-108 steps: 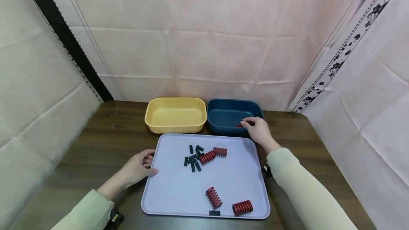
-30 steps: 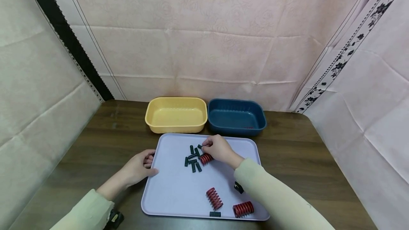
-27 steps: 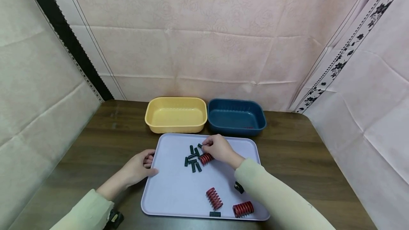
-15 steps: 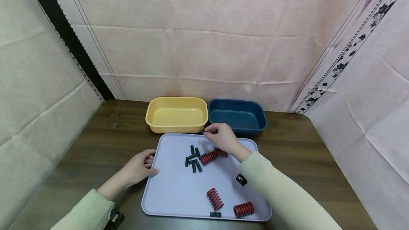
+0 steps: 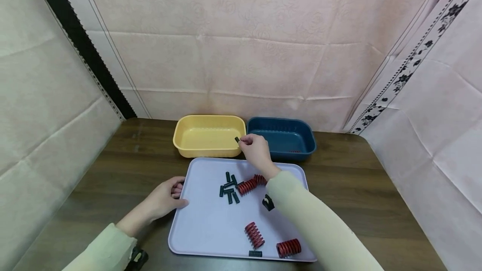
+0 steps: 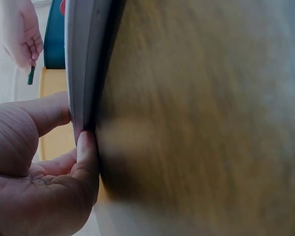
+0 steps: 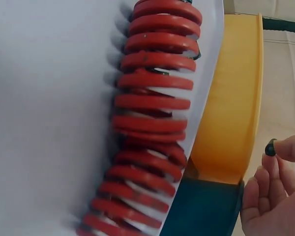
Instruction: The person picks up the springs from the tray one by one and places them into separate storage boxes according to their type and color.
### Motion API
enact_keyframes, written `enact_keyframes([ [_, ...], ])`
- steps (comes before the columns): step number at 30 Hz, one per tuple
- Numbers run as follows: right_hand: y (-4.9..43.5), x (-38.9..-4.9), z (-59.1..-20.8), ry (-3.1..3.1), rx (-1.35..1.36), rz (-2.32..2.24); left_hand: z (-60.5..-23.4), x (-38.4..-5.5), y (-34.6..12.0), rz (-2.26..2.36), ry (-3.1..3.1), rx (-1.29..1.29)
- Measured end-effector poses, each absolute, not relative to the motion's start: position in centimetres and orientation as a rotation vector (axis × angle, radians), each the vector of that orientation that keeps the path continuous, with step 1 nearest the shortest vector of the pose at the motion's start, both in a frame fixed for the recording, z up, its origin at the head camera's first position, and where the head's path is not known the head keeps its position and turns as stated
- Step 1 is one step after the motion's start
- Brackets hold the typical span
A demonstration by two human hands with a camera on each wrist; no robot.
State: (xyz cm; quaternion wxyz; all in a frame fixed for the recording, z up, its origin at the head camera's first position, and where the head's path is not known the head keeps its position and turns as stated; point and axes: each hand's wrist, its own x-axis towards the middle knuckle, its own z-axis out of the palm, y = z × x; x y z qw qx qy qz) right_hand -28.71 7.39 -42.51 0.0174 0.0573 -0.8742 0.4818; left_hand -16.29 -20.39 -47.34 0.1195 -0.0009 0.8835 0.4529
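My right hand pinches a small dark green spring between thumb and fingertips, held in the air over the right end of the yellow bin. The right wrist view shows the same spring at my fingertips beside the yellow bin wall. My left hand grips the left edge of the lavender tray; the left wrist view shows its thumb and fingers pinching the tray rim. Several small dark springs lie mid-tray next to two red springs.
A blue bin stands right of the yellow one, with a red spring inside. Two more red springs and a small dark one lie near the tray's front edge. Pink cloth walls surround the brown table.
My right hand left the blue bin, picked one small dark spring from the cluster on the tray and carried it up and back over the yellow bin. The left hand stayed put.
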Motion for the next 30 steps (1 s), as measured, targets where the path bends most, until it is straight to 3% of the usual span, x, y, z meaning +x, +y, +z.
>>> enact_keyframes([
  [13, 6.4, -29.1, -42.5, -2.711, 0.146, 1.463, -47.7, -16.5, -20.4, 1.333, 2.584, -0.006],
  [30, 10.6, -26.3, -41.5, -2.713, 0.490, 1.451, -48.0, -16.5, -20.6, 1.318, 2.587, 0.011],
])
